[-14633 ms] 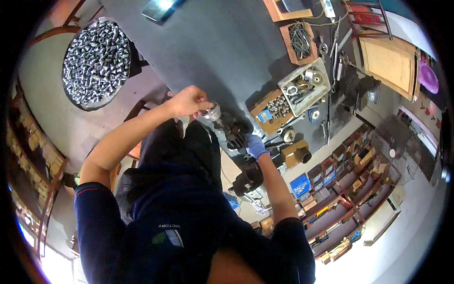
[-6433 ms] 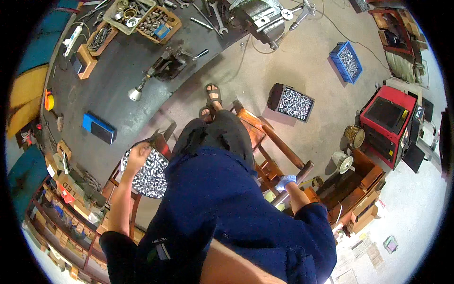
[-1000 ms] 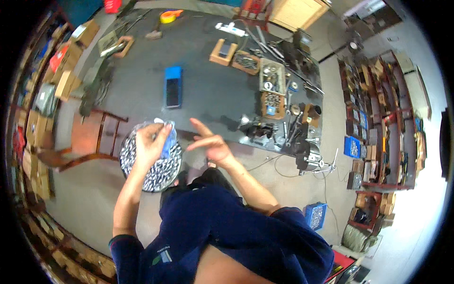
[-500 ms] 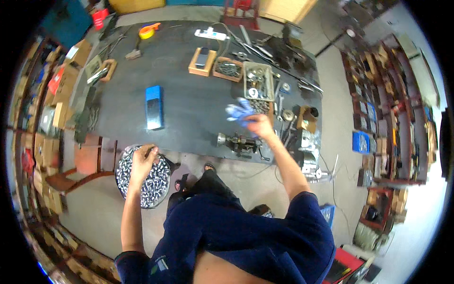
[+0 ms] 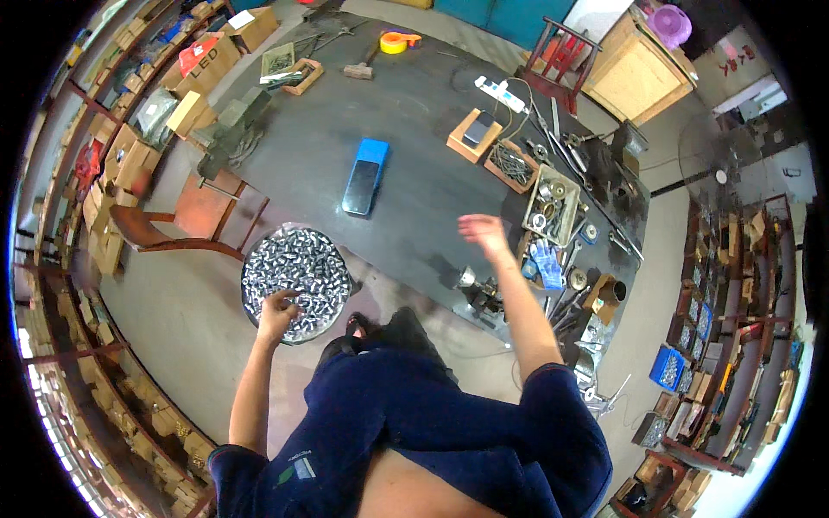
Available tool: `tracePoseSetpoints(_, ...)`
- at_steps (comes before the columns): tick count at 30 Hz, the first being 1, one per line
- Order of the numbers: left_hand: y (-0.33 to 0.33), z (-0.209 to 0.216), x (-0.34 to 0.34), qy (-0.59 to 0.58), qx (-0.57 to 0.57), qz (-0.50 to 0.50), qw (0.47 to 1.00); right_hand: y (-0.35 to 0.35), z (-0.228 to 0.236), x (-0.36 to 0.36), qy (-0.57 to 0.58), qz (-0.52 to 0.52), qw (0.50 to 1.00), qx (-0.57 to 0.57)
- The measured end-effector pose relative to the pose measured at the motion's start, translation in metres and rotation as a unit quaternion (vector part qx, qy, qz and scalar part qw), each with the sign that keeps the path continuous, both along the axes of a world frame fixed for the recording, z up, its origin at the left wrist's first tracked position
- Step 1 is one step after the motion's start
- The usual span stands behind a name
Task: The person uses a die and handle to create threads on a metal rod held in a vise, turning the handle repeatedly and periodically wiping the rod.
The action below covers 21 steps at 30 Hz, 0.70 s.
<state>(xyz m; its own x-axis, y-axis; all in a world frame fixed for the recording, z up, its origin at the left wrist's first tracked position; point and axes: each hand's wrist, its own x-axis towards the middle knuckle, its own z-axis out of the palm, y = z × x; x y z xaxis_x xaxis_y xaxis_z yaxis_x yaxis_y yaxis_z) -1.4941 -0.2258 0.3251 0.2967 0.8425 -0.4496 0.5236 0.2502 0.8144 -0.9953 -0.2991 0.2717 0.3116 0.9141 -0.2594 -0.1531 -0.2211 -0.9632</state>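
My left hand [image 5: 277,316] hovers over the near edge of a round tub [image 5: 344,318] full of small shiny metal cylinders [image 5: 294,259]. Its fingers are loosely bent and apart, with nothing seen in them. Above the dark workbench [image 5: 414,203], my right hand [image 5: 485,236] is stretched out with its fingers extended and nothing held. A blue and white work glove [image 5: 547,264] lies to the right of that hand, among the parts. Below the right hand, a small metal hand-cranked device [image 5: 480,295] sits at the bench's near edge, partly hidden by my forearm.
A blue-topped rectangular case [image 5: 366,177] lies mid-bench. Along the right stand a bin of metal parts [image 5: 553,205], a wooden box of pins [image 5: 511,167] and a power strip [image 5: 501,93]. Orange tape [image 5: 395,42] and a hammer [image 5: 361,71] are at the back. A wooden chair [image 5: 203,211] stands left.
My right hand has let go of the glove, which now lies on the bench among the parts. The view has turned, so the bench appears rotated. My left hand stays over the tub.
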Motion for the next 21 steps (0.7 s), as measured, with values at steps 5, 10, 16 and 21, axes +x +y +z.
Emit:
tracePoseSetpoints(5,0.002,-0.011,-0.015,-0.076,-0.026,-0.014,0.997,0.057,-0.021,-0.112,0.148,0.057,0.980,-0.119)
tracePoseSetpoints(10,-0.009,-0.024,-0.058,-0.059,-0.075,0.062,0.994,0.109,-0.063,-0.165,0.231,0.025,0.956,-0.179)
tracePoseSetpoints(16,-0.031,-0.032,-0.105,-0.069,-0.143,0.175,0.972,0.171,-0.118,-0.187,0.404,-0.131,0.887,-0.185)
tracePoseSetpoints(21,-0.045,-0.029,-0.119,-0.034,-0.160,0.231,0.959,0.204,-0.169,-0.183,0.467,-0.143,0.853,-0.181)
